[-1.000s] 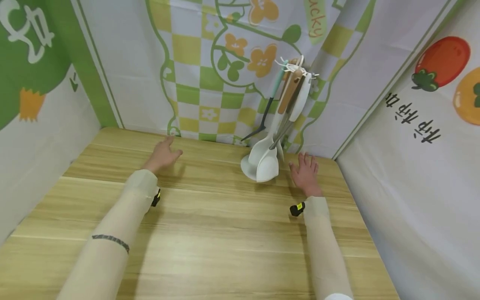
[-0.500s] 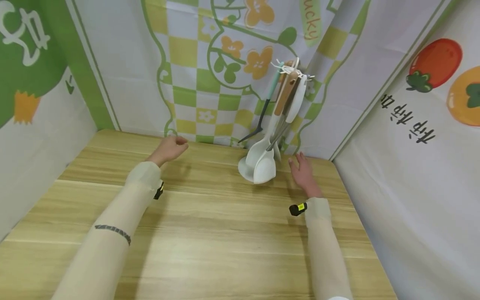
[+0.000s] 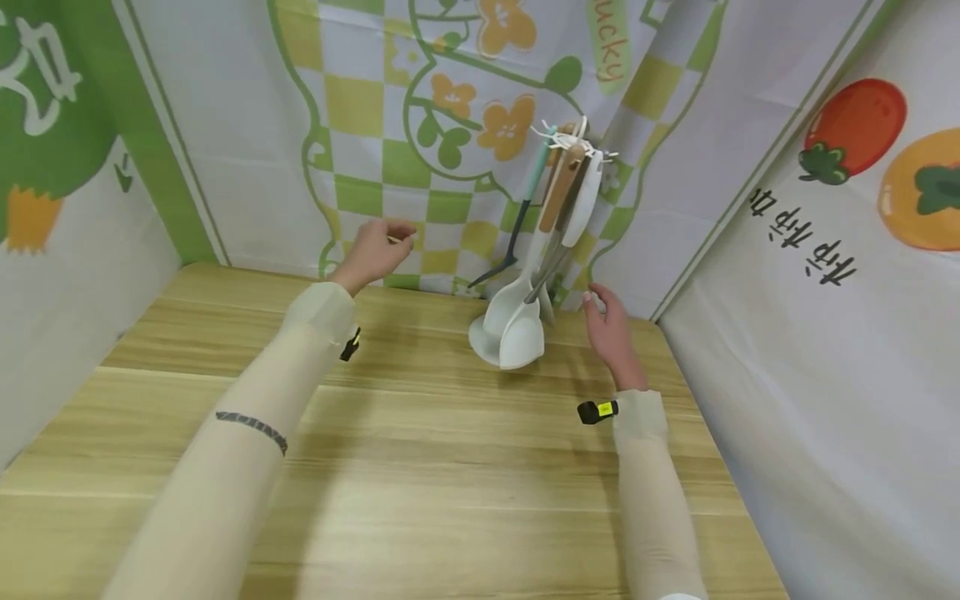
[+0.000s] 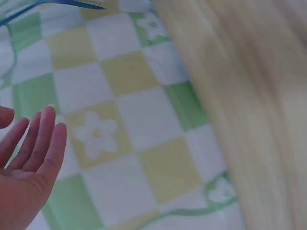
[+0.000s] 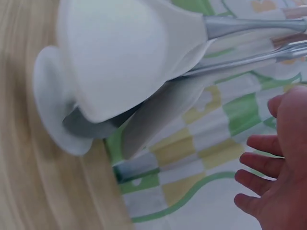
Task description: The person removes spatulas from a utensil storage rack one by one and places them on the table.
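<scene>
Utensils (image 3: 521,337) hang clustered from white hooks (image 3: 573,143) in front of the checked cloth (image 3: 360,158), right of centre in the head view. Pale heads lowest, at the back of the table (image 3: 420,467); whether they touch the wood, cannot tell. Handles: teal (image 3: 537,171), brown (image 3: 561,187), white (image 3: 585,204). Teal one carries a slim dark end, tip angled left.

Left hand (image 3: 375,252): raised before the cloth, left of the cluster and apart from it; fingers loosely bent, nothing held. Right hand (image 3: 611,333): near the heads, on their right; fingers relaxed, thumb toward the cluster, nothing held. Right-wrist view: broad white blade (image 5: 115,57) foremost in the cluster.

Cream sleeves (image 3: 660,500), dark band (image 3: 251,427) round the left. Red fruit (image 3: 862,125) printed on the right wall (image 3: 825,400).
</scene>
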{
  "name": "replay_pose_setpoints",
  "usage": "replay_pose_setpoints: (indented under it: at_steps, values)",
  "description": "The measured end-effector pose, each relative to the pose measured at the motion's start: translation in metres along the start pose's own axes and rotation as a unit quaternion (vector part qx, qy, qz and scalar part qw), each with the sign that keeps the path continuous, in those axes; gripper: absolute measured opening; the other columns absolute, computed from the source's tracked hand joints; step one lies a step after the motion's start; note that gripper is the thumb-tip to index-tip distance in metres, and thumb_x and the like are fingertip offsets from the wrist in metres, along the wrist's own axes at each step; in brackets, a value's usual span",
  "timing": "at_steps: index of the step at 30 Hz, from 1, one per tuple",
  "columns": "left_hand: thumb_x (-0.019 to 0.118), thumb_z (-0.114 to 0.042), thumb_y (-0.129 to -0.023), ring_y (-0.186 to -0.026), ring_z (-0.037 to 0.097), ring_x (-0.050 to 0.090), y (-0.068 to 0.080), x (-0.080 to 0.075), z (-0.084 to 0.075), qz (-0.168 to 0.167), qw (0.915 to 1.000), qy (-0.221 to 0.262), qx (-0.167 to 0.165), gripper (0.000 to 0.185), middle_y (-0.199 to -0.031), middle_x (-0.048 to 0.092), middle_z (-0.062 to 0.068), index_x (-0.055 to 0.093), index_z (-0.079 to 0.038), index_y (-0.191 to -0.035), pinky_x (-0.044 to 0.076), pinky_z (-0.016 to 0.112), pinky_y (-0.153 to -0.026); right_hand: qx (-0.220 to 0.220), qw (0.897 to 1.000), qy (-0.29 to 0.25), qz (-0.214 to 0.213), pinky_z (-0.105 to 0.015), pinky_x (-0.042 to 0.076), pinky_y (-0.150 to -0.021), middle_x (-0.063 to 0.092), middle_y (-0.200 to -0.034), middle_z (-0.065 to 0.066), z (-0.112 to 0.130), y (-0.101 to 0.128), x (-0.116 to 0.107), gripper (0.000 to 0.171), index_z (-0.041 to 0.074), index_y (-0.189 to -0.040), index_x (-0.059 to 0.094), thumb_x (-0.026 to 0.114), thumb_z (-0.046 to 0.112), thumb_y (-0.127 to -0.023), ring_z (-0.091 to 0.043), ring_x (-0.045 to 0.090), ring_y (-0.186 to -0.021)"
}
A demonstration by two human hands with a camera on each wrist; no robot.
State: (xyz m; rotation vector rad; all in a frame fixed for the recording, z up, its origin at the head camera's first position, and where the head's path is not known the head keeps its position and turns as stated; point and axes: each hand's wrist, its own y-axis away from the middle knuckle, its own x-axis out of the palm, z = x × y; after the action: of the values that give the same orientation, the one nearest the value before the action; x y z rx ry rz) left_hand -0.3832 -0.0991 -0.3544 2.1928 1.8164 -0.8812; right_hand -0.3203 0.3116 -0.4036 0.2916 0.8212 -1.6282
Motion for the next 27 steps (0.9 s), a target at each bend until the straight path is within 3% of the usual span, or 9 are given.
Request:
replay_pose_setpoints:
  at_steps: [6,13,18,22,27]
  values:
    - [0.053,-0.014,-0.103,-0.118,0.034,0.062,-0.024,0.009,-0.047,-0.031,0.9984,0.024,0.041,0.039,-0.135,0.062,0.020,0.059,0.003,-0.137,0.055,0.044,-0.101,-0.035,0.997,-0.034,-0.058,-0.053,0.036,-0.119,0.053,-0.145,-0.025,0.016,-0.006,-0.006,0.048,-0.003,-0.144,0.052,0.043,0.030,-0.110,-0.038,0.047,-0.138]
    - [0.054,-0.010,-0.103,-0.115,0.027,0.064,-0.051,0.016,-0.101,-0.075,0.9910,0.052,0.098,0.036,-0.132,0.064,0.018,0.061,0.001,-0.136,0.055,0.033,-0.100,-0.064,0.994,-0.055,-0.063,-0.051,0.037,-0.119,0.054,-0.145,-0.022,0.035,-0.007,-0.014,0.049,-0.003,-0.143,0.053,0.044,0.032,-0.110,-0.035,0.048,-0.137]
    - [0.053,-0.005,-0.103,-0.116,0.024,0.065,-0.059,0.022,-0.137,-0.092,0.9839,0.075,0.134,0.039,-0.135,0.063,0.017,0.057,0.000,-0.141,0.054,0.023,-0.098,-0.079,0.992,-0.077,-0.065,-0.049,0.039,-0.118,0.055,-0.144,-0.023,0.047,-0.009,-0.018,0.046,-0.005,-0.141,0.053,0.044,0.027,-0.110,-0.035,0.050,-0.135]
    - [0.053,-0.001,-0.103,-0.119,0.029,0.064,-0.061,0.028,-0.158,-0.087,0.9795,0.074,0.166,0.045,-0.143,0.056,0.019,0.049,-0.001,-0.148,0.055,0.022,-0.098,-0.082,0.989,-0.105,-0.069,-0.048,0.040,-0.118,0.055,-0.143,-0.026,0.058,-0.010,-0.021,0.042,-0.008,-0.140,0.053,0.044,0.019,-0.110,-0.038,0.051,-0.134]
    - [0.051,-0.001,-0.104,-0.121,0.029,0.063,-0.065,0.037,-0.171,-0.080,0.9775,0.040,0.191,0.046,-0.149,0.052,0.018,0.046,0.001,-0.149,0.055,0.025,-0.099,-0.078,0.988,-0.118,-0.063,-0.049,0.041,-0.117,0.052,-0.143,-0.032,0.089,-0.001,-0.027,0.039,-0.015,-0.138,0.051,0.044,0.009,-0.108,-0.041,0.049,-0.135]
